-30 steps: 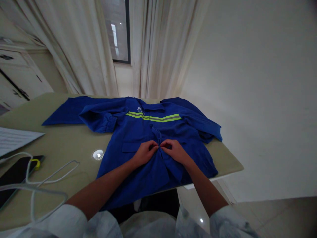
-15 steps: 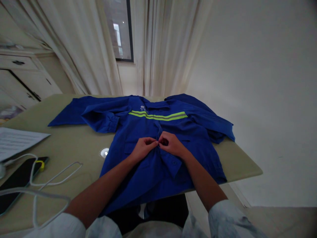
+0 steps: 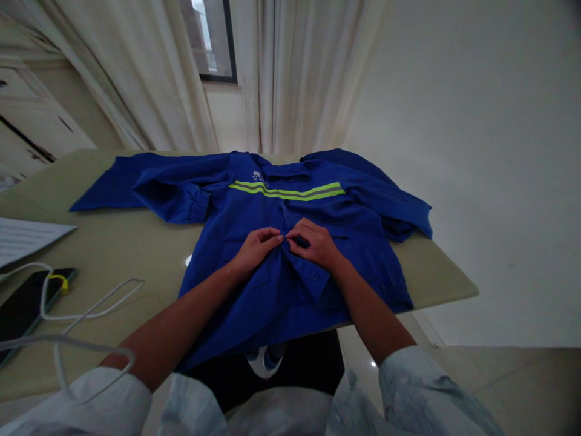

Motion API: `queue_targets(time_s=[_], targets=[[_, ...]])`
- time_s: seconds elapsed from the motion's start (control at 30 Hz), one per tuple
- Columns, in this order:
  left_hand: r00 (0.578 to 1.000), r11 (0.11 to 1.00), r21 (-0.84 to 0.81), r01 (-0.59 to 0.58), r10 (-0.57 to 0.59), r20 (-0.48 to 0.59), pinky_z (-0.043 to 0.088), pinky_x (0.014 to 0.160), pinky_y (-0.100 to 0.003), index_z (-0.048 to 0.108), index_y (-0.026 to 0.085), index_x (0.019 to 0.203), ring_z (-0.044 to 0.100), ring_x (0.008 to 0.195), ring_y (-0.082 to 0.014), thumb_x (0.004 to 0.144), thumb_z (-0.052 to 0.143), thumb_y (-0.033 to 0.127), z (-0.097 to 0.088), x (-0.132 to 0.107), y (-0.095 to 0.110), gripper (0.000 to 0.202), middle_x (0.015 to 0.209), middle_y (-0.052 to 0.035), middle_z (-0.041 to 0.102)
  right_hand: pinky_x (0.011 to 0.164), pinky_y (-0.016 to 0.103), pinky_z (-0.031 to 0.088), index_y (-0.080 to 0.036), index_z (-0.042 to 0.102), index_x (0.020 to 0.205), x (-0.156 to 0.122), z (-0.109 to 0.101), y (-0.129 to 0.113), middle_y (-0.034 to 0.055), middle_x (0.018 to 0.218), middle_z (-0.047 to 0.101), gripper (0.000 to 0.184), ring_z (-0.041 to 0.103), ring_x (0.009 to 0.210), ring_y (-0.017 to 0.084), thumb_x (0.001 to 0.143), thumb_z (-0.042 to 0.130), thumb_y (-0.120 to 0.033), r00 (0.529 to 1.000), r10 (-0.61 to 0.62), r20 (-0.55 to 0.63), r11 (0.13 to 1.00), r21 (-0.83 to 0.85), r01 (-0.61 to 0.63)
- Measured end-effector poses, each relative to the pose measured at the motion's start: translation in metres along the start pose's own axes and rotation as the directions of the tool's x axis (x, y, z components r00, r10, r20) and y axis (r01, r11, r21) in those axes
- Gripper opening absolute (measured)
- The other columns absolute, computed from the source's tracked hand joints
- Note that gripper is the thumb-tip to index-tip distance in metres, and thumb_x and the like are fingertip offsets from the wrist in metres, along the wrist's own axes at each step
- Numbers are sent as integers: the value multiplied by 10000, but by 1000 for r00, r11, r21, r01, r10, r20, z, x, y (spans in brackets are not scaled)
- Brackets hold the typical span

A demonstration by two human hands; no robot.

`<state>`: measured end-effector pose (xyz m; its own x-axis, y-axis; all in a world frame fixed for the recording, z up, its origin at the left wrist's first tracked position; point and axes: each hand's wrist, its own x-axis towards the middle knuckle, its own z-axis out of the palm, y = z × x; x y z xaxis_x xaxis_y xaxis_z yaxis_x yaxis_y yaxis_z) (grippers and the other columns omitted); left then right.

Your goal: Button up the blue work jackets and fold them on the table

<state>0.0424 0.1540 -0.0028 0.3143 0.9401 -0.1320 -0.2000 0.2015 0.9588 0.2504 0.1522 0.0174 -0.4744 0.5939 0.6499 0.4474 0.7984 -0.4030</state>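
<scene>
1. Since one second back: left hand [image 3: 256,251] and right hand [image 3: 318,245] sit slightly higher up the front opening, nearer the stripe; a lower front corner is now turned out, its button [image 3: 314,276] showing. View tipped downward; more of a shoe [image 3: 265,363] visible.
2. Hands: thumb and forefinger of each closed in a pinch on the front edges of the blue jacket [image 3: 272,297], fingertips almost meeting. Whatever sits between the tips is too small and covered to make out.
3. Pose: right hand arched, remaining fingers curled, dark gap inside thumb and forefinger. Left hand lower and flatter. Forearms [image 3: 374,309] converge from both sides; pale sleeves cut off by the bottom edge.
4. Jacket: lies front up on the counter [image 3: 158,254], collar away from the wearer, hem hanging past the near edge. Yellow-green stripe [image 3: 285,191] across the chest; white lettering [image 3: 258,176] above it, illegible. One sleeve doubled back, gathered cuff [image 3: 198,204] showing. Left forearm hides part of the lower front.
5. Left side: phone [image 3: 31,300] and printed paper [image 3: 31,239], both cropped by the frame; text unreadable. White cable [image 3: 57,363] loops over the left sleeve.
6. Beyond: curtains [image 3: 290,72], partial window [image 3: 213,42].
</scene>
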Motion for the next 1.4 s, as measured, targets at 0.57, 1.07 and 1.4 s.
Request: queue_targets(time_s=[0.57, 1.07, 1.4], targets=[[997, 997, -49, 57, -55, 47, 406, 544, -205, 685, 171, 871, 543, 572, -94, 710, 858, 417, 4, -3, -1, 342, 700, 30, 637, 573, 251, 356, -206, 647, 965, 7, -1, 6, -32, 776, 542, 410, 447, 641, 117, 782, 852, -510, 843, 426, 328, 736, 417, -534], [999, 999, 15, 34, -34, -38, 334, 520, -214, 677, 183, 869, 495, 540, -90, 698, 855, 412, 1, -3, -2, 337, 661, 40, 597, 638, 260, 377, -216, 620, 1007, 8, 3, -4, -20, 872, 533, 308, 456, 718, 132, 791, 810, -324, 875, 394, 281, 785, 391, -480], [988, 977, 165, -136, 146, -46, 347, 532, -207, 661, 192, 1089, 478, 532, -80, 746, 861, 401, 1, -4, -2, 448, 639, 79, 557, 618, 259, 385, -226, 555, 960, 6, 11, 3, -52, 817, 528, 483, 461, 695, 124, 676, 909, -392, 821, 483, 305, 680, 460, -571]])
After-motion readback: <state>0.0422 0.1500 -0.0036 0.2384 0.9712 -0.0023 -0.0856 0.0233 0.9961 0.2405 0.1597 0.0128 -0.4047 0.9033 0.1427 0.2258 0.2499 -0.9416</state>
